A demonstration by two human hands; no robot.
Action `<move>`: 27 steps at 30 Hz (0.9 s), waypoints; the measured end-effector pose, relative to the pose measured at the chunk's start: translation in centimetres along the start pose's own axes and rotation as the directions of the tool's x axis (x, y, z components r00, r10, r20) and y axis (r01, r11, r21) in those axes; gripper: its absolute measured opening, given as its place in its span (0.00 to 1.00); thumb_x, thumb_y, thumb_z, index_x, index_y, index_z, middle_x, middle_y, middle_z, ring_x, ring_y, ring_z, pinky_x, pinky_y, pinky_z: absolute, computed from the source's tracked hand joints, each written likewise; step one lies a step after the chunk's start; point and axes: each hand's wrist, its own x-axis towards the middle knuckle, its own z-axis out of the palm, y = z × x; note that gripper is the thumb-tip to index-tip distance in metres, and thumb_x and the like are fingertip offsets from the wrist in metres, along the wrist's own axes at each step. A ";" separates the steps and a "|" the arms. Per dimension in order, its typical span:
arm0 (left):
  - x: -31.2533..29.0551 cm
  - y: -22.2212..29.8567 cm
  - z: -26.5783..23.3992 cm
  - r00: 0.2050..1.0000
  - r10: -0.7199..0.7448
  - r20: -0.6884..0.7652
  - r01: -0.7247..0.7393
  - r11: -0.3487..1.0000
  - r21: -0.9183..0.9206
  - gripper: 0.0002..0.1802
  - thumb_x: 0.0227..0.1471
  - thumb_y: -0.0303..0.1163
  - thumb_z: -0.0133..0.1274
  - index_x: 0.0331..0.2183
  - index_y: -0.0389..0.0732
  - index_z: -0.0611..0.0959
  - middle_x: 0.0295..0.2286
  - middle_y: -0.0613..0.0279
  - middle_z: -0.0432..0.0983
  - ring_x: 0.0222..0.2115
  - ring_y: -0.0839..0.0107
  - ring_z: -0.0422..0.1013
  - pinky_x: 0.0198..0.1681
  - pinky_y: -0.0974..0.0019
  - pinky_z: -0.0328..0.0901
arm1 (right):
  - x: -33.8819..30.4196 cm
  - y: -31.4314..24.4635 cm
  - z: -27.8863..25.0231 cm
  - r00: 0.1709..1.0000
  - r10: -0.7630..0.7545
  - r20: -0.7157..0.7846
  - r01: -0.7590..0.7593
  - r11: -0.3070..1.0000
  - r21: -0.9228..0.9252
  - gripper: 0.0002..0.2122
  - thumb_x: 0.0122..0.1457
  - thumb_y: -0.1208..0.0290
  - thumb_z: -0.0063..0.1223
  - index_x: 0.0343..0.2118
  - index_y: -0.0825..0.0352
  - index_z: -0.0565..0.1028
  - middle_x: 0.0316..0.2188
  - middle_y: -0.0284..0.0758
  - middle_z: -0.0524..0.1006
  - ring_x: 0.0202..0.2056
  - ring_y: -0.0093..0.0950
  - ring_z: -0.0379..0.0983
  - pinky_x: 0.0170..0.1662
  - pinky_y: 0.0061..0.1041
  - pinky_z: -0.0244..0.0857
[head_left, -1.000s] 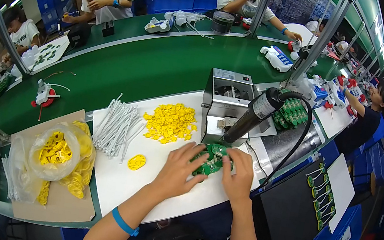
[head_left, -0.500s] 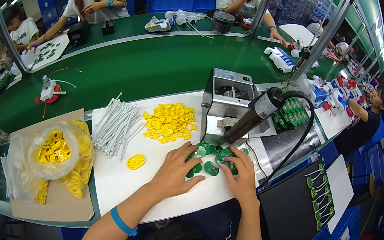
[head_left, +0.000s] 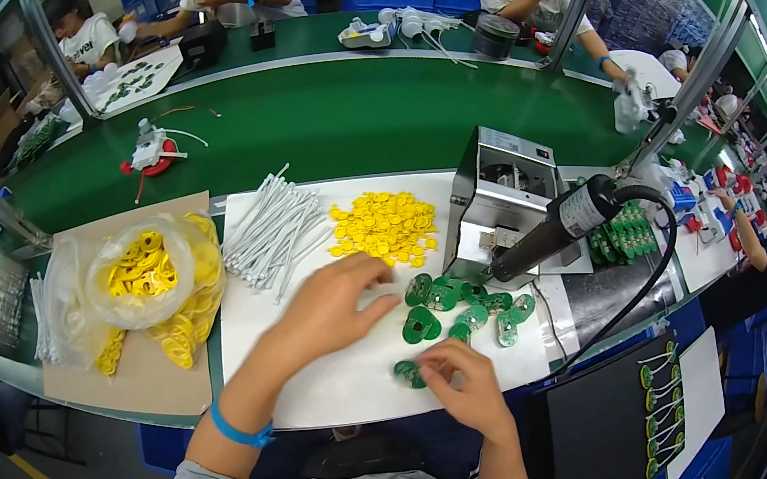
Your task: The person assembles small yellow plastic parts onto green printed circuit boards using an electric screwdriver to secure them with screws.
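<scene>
1. A round green circuit board [head_left: 409, 374] lies on the white sheet [head_left: 333, 391], near its front edge.
2. The right hand [head_left: 465, 387] has its fingertips at this board; I cannot tell whether they grip it or only touch it.
3. The left hand [head_left: 331, 300] is open and empty, thumb apart from the fingers, over the sheet's middle.
4. More green boards [head_left: 422, 325] lie loosely scattered toward the sheet's right edge.
5. Yellow plastic pieces [head_left: 386, 227] are heaped near the back edge; white strips [head_left: 273, 233] lie bundled toward the back left corner.
6. At the back right corner stands a metal machine [head_left: 501, 203], its top panel printed too small to read.
7. Before it slants a black cylinder [head_left: 553, 229] with a white label [head_left: 582, 214], its lettering illegible.
</scene>
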 end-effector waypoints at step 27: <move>-0.8 -5.2 2.4 0.980 0.081 0.180 -0.073 0.996 -0.050 0.32 0.46 0.28 0.60 0.54 0.34 0.71 0.43 0.46 0.72 0.48 0.50 0.67 0.54 0.57 0.64 | 3.6 2.3 3.7 0.971 0.236 0.039 -0.237 0.923 0.302 0.08 0.61 0.74 0.60 0.33 0.69 0.71 0.47 0.41 0.80 0.31 0.14 0.75 0.29 0.16 0.69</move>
